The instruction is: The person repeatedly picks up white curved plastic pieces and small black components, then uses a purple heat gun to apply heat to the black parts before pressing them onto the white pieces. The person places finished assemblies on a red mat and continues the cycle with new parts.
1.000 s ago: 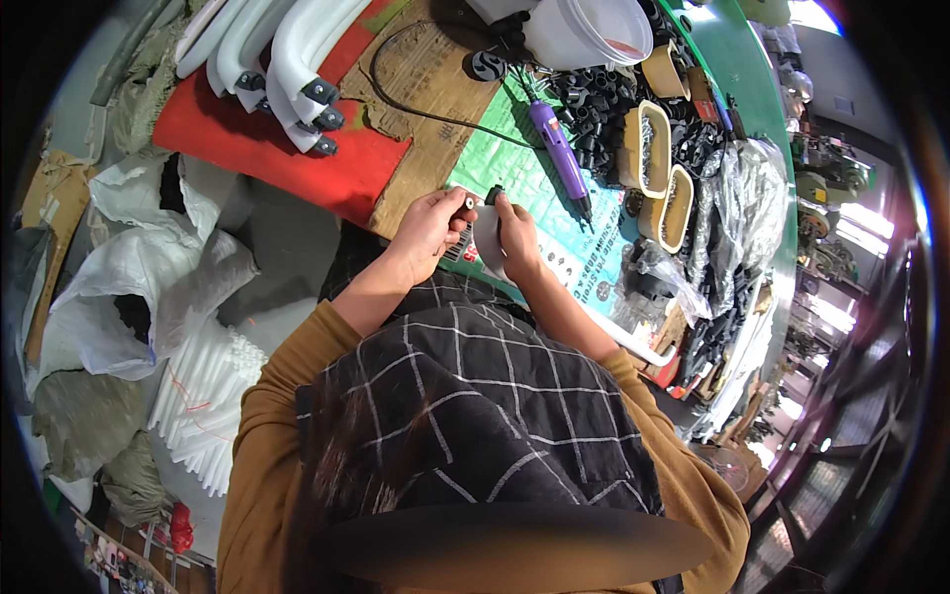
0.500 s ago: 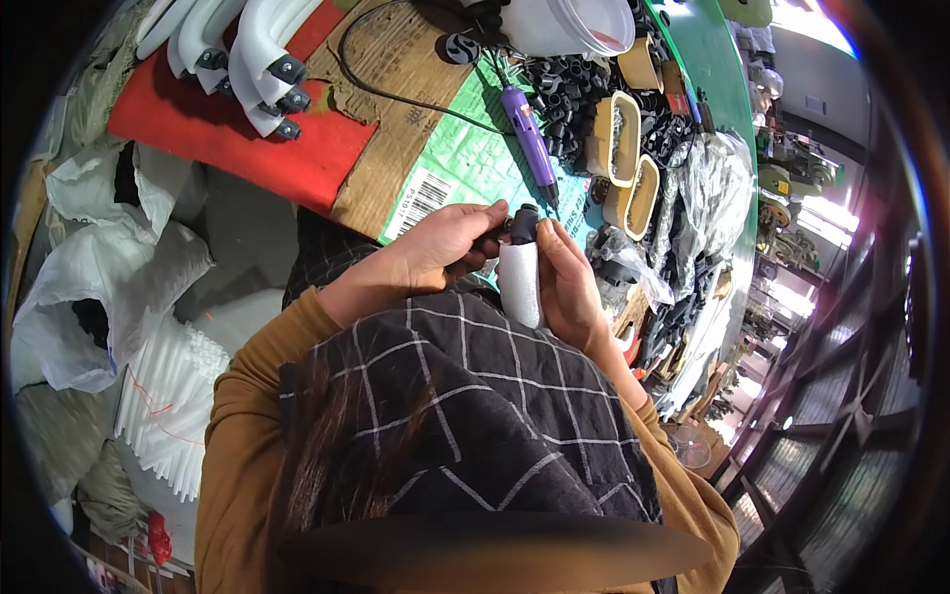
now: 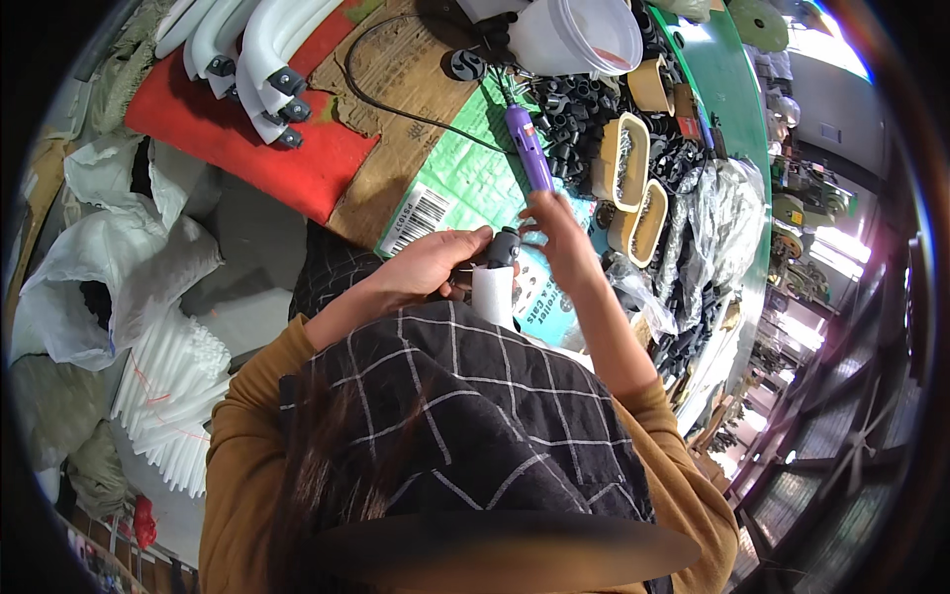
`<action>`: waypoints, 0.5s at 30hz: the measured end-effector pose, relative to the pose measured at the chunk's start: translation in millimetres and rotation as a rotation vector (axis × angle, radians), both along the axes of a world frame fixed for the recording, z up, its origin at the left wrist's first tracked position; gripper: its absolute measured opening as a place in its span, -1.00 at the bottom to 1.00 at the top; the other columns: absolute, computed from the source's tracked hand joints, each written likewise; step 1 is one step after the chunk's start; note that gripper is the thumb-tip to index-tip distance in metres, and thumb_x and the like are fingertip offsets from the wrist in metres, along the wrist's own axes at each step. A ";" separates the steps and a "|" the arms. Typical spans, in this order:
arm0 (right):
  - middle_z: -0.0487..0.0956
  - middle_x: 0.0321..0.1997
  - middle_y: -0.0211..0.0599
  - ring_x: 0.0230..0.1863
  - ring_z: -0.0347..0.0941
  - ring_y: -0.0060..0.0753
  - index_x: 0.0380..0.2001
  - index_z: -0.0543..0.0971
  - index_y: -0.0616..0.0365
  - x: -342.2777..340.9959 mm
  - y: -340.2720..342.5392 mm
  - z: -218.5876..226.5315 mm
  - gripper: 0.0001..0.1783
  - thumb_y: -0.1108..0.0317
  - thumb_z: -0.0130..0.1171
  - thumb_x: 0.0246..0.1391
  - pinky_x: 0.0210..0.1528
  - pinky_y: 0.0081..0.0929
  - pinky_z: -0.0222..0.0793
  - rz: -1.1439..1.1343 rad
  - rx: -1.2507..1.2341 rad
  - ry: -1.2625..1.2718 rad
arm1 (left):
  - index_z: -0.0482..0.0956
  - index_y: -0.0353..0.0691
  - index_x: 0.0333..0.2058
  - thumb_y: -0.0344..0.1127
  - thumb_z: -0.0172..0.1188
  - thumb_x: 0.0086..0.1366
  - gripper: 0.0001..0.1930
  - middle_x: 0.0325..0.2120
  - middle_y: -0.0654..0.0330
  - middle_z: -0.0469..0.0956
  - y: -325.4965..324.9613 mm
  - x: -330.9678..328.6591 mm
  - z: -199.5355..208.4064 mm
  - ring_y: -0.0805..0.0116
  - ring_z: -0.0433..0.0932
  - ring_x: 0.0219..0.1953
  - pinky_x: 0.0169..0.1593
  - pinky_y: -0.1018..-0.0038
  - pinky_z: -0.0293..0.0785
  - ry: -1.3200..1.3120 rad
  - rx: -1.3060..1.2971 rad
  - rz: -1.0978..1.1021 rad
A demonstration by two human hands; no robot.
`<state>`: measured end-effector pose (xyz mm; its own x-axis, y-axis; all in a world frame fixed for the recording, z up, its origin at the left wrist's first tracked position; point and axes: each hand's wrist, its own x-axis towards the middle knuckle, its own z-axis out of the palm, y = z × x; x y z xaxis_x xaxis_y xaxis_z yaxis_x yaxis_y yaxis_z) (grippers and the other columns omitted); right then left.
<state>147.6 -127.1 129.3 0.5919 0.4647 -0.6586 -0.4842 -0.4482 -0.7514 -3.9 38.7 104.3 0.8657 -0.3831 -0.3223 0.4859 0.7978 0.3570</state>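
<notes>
My left hand is closed round a white foam-like tube with a black plastic fitting in its upper end. The tube stands upright against the dark checked apron; its lower end is hidden. Beyond it a purple electric screwdriver lies over the bench covering, its cord leading away to the far side. My right hand is at the near end of this screwdriver, fingers curled round it and covering the tip.
Curved white tubes with black ends lie on a red cloth at far left. Small tan boxes of metal parts, loose black fittings and a white bucket crowd the right. White sacks and straight white tubes are at left.
My right hand has left the white tube and moved up and away to the screwdriver. My left hand still holds the tube, which has shifted slightly left. The view has shifted a little.
</notes>
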 end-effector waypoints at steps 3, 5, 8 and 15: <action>0.43 -0.14 -0.01 -0.17 0.38 -0.07 -0.04 0.36 0.22 58.9 -8.7 -82.5 -0.38 0.02 0.24 -0.06 -0.04 -0.23 0.28 0.225 -0.622 -0.851 | 0.49 -0.31 -0.12 -0.01 -0.23 0.42 -0.53 -0.31 0.21 0.59 -5.9 -0.3 0.4 0.74 0.27 -0.65 -0.66 0.76 0.06 0.105 0.023 0.019; 0.42 -0.12 0.07 -0.10 0.35 0.11 0.01 0.35 0.17 81.6 -22.9 -125.5 -0.29 0.14 0.33 -0.25 -0.08 -0.12 0.33 0.454 -0.750 -1.207 | 0.52 -0.30 -0.15 0.04 -0.20 0.41 -0.50 -0.36 0.23 0.59 -4.6 -0.4 1.9 0.72 0.39 -0.59 -0.64 0.78 0.12 0.137 0.091 -0.019; 0.42 -0.15 0.08 -0.11 0.36 0.12 0.03 0.34 0.14 99.2 -28.2 -156.6 -0.27 0.24 0.32 -0.32 -0.05 -0.13 0.33 0.407 -0.647 -1.149 | 0.52 -0.31 -0.15 0.07 -0.18 0.39 -0.49 -0.39 0.25 0.59 -3.3 0.2 7.9 0.67 0.51 -0.50 -0.59 0.79 0.25 0.156 0.078 0.006; 0.38 -0.26 -0.19 -0.32 0.32 -0.39 0.04 0.13 0.18 66.7 -21.4 -50.6 -0.25 0.51 0.18 -0.30 -0.27 -0.44 0.32 -0.037 -0.123 -0.708 | 0.48 -0.30 -0.14 0.05 -0.21 0.41 -0.51 -0.31 0.22 0.58 -6.0 6.4 17.5 0.64 0.50 -0.41 -0.53 0.75 0.25 0.246 0.118 -0.001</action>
